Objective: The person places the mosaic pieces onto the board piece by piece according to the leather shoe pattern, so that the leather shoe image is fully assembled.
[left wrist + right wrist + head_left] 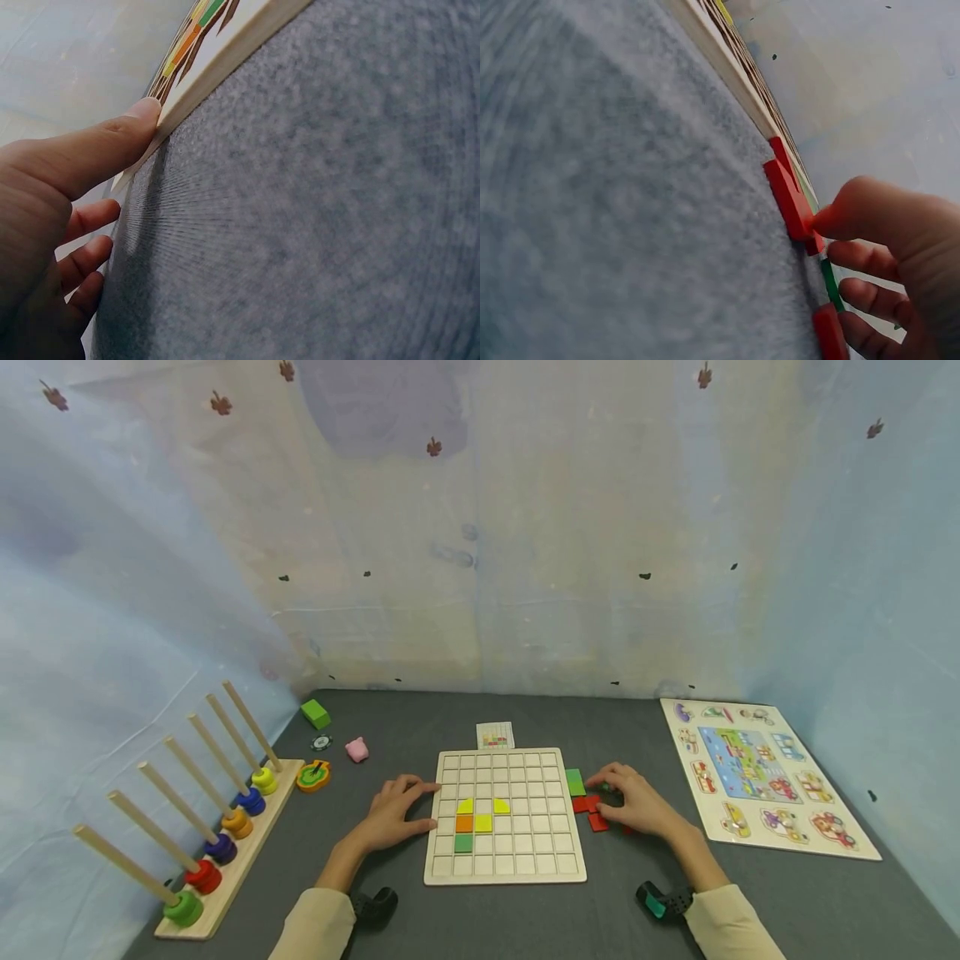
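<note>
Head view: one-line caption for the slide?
Left hand braces the grid board edge while the right hand touches red tiles beside it.

Honestly nothing readable here; the little card (495,736) past the fingertips, behind the grid board (505,814), only shows blurry coloured squares.

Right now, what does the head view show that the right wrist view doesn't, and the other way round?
Head only: the left hand resting against the grid board, the filled tiles, the ring stacker and the picture puzzle.
Right wrist only: the thumb pressing a red piece's edge.
Both: the right hand, red pieces and a green piece beside the board.
</note>
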`<state>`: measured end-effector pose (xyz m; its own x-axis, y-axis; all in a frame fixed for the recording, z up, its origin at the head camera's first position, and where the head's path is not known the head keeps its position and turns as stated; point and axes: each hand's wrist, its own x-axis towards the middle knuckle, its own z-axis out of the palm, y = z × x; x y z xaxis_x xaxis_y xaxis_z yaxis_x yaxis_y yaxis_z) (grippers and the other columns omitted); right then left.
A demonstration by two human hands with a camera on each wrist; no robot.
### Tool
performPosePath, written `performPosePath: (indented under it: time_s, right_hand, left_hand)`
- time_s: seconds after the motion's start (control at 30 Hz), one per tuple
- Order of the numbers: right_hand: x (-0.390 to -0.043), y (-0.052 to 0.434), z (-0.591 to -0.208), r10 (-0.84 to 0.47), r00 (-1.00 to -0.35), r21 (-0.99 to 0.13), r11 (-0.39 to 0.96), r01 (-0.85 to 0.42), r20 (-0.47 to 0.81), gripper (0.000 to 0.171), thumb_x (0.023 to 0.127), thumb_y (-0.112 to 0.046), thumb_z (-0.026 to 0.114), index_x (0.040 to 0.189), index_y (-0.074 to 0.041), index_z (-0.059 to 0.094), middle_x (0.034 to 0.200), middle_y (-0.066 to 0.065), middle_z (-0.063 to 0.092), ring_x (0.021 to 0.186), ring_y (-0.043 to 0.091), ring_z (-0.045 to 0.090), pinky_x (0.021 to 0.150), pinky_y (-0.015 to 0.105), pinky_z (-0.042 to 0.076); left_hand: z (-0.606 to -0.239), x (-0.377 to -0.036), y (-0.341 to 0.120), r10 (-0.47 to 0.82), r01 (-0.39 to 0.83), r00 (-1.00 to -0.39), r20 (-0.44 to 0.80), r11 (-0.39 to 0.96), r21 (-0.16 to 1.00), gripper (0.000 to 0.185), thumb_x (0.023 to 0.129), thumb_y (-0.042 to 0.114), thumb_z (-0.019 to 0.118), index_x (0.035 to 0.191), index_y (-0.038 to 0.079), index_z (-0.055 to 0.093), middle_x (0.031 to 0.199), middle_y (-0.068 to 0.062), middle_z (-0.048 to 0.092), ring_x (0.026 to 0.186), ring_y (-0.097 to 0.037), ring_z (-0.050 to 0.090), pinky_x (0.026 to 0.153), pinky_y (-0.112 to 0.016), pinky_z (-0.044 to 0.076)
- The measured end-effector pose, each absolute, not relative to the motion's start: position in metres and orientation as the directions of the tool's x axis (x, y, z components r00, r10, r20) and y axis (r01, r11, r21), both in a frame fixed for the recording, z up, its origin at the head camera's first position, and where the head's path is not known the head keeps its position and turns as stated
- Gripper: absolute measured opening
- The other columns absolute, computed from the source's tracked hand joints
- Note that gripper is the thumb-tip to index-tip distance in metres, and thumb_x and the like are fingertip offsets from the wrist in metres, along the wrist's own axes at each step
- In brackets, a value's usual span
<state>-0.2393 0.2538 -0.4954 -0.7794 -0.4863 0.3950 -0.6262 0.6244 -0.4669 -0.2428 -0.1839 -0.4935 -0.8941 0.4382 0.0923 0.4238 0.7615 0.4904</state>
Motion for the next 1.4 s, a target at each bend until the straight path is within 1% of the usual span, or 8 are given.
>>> performPosePath:
  time_s: [0.33,0.47,0.6,0.73,0.87,1.13,1.3,1.4]
  right_hand:
    - [-0.237,0.255,-0.489,-0.549,-0.776,-0.445,0.638,-0.629,0.31,0.027,0.081,-0.012,0.07,0.107,-0.008,0.067,0.099,0.004,0.061,0.081,0.014,0.049,0.07,0.031,0.041]
    - [-0.237,0.254,-0.487,-0.526,-0.786,-0.434,0.655,-0.618,0.326,0.023,0.08,-0.013,0.071,0.103,-0.009,0.069,0.094,0.002,0.061,0.077,0.013,0.049,0.067,0.03,0.041]
    - [-0.237,0.246,-0.483,-0.497,-0.787,-0.459,0.639,-0.617,0.366,0.024,0.079,-0.014,0.072,0.102,-0.009,0.069,0.093,0.0,0.061,0.078,0.013,0.052,0.068,0.031,0.044]
    - [-0.236,0.224,-0.477,-0.533,-0.742,-0.468,0.575,-0.671,0.408,0.024,0.08,-0.013,0.072,0.104,-0.008,0.068,0.096,0.002,0.062,0.079,0.018,0.055,0.068,0.034,0.046]
    - [-0.232,0.196,-0.473,-0.577,-0.69,-0.467,0.51,-0.722,0.437,0.026,0.081,-0.011,0.071,0.106,-0.007,0.067,0.098,0.004,0.062,0.078,0.02,0.055,0.065,0.034,0.046]
    - [-0.226,0.143,-0.481,-0.641,-0.581,-0.463,0.368,-0.807,0.503,0.024,0.079,-0.01,0.074,0.103,-0.009,0.067,0.098,0.0,0.063,0.083,0.016,0.056,0.071,0.029,0.047]
    - [-0.22,0.119,-0.484,-0.665,-0.558,-0.511,0.296,-0.807,0.496,0.02,0.08,-0.011,0.073,0.099,-0.009,0.067,0.096,0.001,0.063,0.081,0.015,0.058,0.067,0.026,0.048]
    - [-0.217,0.11,-0.487,-0.68,-0.535,-0.507,0.269,-0.819,0.502,0.017,0.079,-0.012,0.074,0.095,-0.009,0.068,0.093,0.001,0.064,0.08,0.014,0.058,0.067,0.023,0.048]
  left_hand:
    - [-0.493,-0.242,-0.184,0.432,0.415,-0.898,0.088,0.762,0.497,0.058,0.08,0.043,0.07,0.132,0.023,0.053,0.127,-0.008,0.044,0.112,-0.031,0.037,0.09,-0.056,0.029]
    - [-0.492,-0.242,-0.183,0.428,0.411,-0.9,0.085,0.764,0.497,0.059,0.08,0.043,0.07,0.132,0.023,0.053,0.126,-0.008,0.044,0.112,-0.031,0.037,0.09,-0.056,0.029]
    - [-0.493,-0.242,-0.184,0.429,0.411,-0.899,0.084,0.764,0.497,0.059,0.08,0.044,0.07,0.132,0.023,0.053,0.126,-0.008,0.044,0.112,-0.03,0.037,0.09,-0.056,0.029]
    - [-0.493,-0.242,-0.184,0.43,0.41,-0.899,0.081,0.766,0.495,0.059,0.08,0.045,0.069,0.133,0.023,0.052,0.127,-0.007,0.043,0.112,-0.03,0.037,0.091,-0.055,0.028]
    - [-0.494,-0.243,-0.184,0.434,0.415,-0.897,0.082,0.765,0.493,0.059,0.081,0.045,0.069,0.133,0.023,0.052,0.127,-0.007,0.043,0.112,-0.03,0.037,0.09,-0.055,0.028]
    - [-0.493,-0.243,-0.184,0.433,0.414,-0.898,0.083,0.764,0.494,0.06,0.081,0.045,0.069,0.133,0.023,0.052,0.127,-0.007,0.043,0.112,-0.03,0.037,0.09,-0.055,0.028]
    - [-0.492,-0.243,-0.183,0.432,0.412,-0.898,0.08,0.767,0.492,0.059,0.08,0.045,0.069,0.133,0.023,0.053,0.126,-0.007,0.044,0.112,-0.03,0.037,0.09,-0.055,0.028]
    - [-0.492,-0.243,-0.183,0.43,0.406,-0.9,0.072,0.769,0.494,0.059,0.081,0.045,0.069,0.133,0.023,0.053,0.126,-0.008,0.044,0.112,-0.03,0.037,0.091,-0.055,0.028]
